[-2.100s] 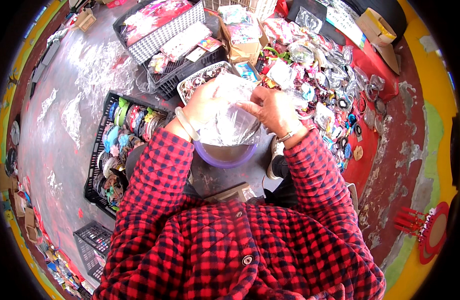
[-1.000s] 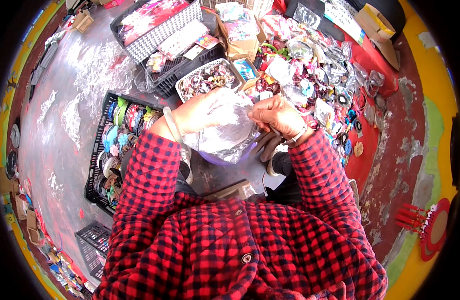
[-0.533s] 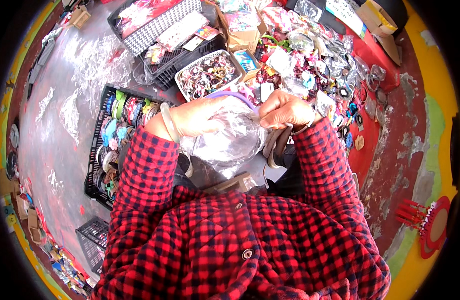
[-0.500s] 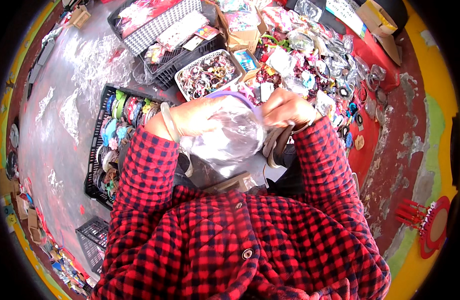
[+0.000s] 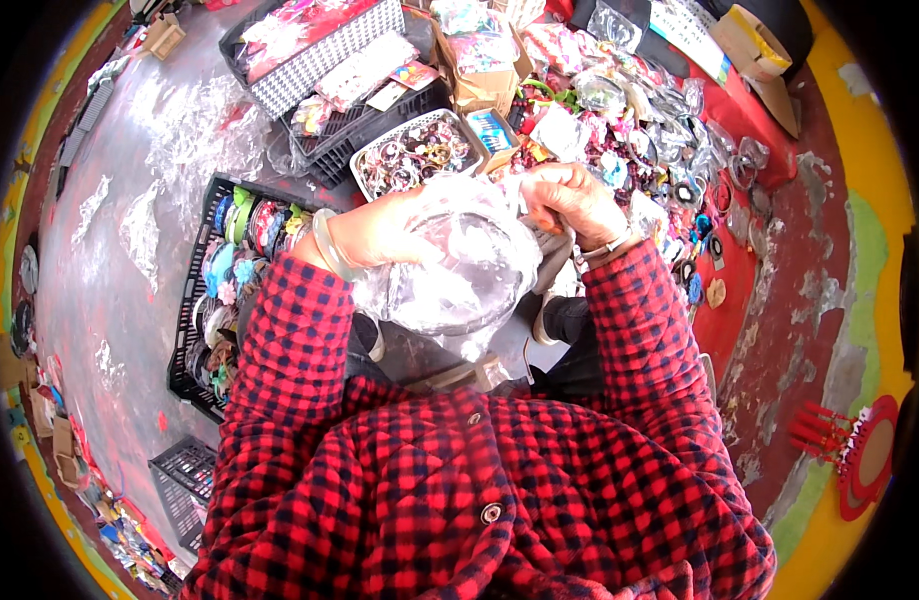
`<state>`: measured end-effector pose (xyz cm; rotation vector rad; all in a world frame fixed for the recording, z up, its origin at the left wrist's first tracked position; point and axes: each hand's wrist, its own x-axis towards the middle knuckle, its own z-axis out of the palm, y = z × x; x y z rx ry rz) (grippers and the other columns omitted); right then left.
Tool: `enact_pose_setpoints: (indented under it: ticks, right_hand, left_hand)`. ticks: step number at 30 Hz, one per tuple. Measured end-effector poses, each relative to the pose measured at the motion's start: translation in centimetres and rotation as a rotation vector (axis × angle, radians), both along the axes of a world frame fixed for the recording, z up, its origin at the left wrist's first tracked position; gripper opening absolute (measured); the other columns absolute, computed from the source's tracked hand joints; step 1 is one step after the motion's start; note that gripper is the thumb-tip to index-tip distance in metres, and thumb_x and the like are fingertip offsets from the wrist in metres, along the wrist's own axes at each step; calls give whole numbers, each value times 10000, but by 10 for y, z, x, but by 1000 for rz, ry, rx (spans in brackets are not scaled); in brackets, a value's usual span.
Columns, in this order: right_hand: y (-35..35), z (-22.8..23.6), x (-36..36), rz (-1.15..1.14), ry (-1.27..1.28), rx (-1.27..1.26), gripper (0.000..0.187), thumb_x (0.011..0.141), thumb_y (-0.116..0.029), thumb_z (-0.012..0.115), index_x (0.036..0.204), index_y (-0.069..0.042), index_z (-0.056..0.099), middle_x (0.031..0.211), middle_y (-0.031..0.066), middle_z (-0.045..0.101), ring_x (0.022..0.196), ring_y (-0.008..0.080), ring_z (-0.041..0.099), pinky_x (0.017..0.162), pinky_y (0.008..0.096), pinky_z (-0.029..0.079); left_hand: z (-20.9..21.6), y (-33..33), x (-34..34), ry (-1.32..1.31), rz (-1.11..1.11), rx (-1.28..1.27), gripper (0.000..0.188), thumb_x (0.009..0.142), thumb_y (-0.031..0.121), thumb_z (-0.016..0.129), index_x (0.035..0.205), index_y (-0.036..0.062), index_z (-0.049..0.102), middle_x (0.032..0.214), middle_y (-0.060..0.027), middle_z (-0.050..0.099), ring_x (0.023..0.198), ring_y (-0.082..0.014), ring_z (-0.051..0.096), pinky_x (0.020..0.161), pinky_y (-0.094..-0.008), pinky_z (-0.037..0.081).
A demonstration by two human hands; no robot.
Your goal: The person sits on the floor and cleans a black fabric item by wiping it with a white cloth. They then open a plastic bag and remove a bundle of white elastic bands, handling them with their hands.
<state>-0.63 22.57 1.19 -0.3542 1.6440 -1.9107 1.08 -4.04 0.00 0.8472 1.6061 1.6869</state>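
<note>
In front of my chest is a bundle of crinkled clear plastic bag point(image 5: 470, 270), with a faint curved outline inside it that I cannot make out. My left hand point(image 5: 385, 230) grips the bundle from its left side, the fingers partly hidden by the shiny film. At the upper right of the bag, my right hand point(image 5: 577, 200) is closed with thumb and fingers pinched together at the film's edge. Just beyond both hands stands a white basket point(image 5: 360, 172) full of small hair ties and beads.
To my left stands a black crate point(image 5: 188, 325) of colourful headbands. Stacked patterned crates point(image 5: 325, 65) and a cardboard box point(image 5: 485, 88) are beyond the basket. A heap of bagged hair accessories point(image 5: 670, 140) covers the red cloth at right. Loose plastic film point(image 5: 195, 135) litters the floor.
The purple headband seen at the top of the bag between my hands is no longer visible. My right hand has shifted slightly right and up, and the bag now shows rounder.
</note>
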Motion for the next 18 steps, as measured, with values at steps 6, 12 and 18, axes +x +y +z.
enact_pose_setpoints:
  ticks: [6,12,18]
  right_hand:
    - [-1,16,0,88,118,49,241,827,-287,654,869,-80,537,724,-50,495,660,37,431,560,188,341]
    - [-13,2,5,50,221,234,195,890,-193,601,880,-6,653,769,-52,577,740,22,476,669,207,421]
    - [-5,17,8,98,-9,182,224,895,-187,595,995,2,663,815,-36,625,730,23,516,640,189,429]
  left_hand:
    - [-1,-2,-5,-225,118,56,647,789,-17,577,1372,6,299,1364,-96,389,1262,-171,351,1017,-315,334]
    - [5,5,0,-296,92,59,565,837,197,645,1301,-9,398,1202,-52,513,1075,-127,483,936,-268,381]
    - [-4,10,-5,-161,136,77,446,888,174,581,1261,-31,445,1194,-68,530,1094,-131,483,957,-278,368]
